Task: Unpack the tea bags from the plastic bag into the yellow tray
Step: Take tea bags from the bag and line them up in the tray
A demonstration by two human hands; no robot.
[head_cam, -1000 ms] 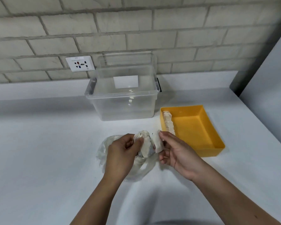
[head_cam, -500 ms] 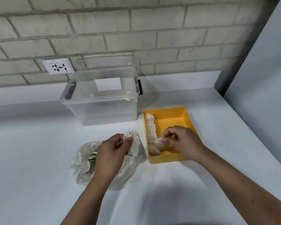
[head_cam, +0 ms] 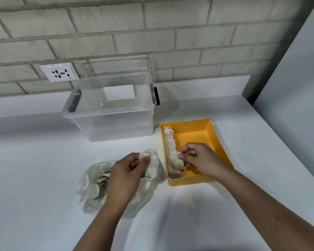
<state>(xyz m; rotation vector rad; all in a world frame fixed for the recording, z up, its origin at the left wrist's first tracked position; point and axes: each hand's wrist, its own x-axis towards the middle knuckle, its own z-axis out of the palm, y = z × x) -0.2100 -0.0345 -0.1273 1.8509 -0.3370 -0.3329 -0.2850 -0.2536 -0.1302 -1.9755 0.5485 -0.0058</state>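
Currently, your right hand (head_cam: pixel 201 160) pinches, fingers curled, a pale paper tea bag (head_cam: pixel 176 161) inside the yellow rectangular plastic tray (head_cam: pixel 196 136), against its left wall near the front corner. Your left hand (head_cam: pixel 127 171) grips a clump of tea bags (head_cam: pixel 153 164) above the crumpled clear plastic bag (head_cam: pixel 92 187), just beside that corner.

The yellow tray (head_cam: pixel 192 136) lay open-topped, with a row of pale tea bags (head_cam: pixel 169 145) packed on edge along its left wall. My right hand (head_cam: pixel 201 160) pinched the near tea bag (head_cam: pixel 177 161) of that row at its top. My left hand (head_cam: pixel 125 174) gripped a bunch of tea bags (head_cam: pixel 153 165) over the crumpled, clear plastic bag (head_cam: pixel 91 187), which lay just beside the tray with more inside.
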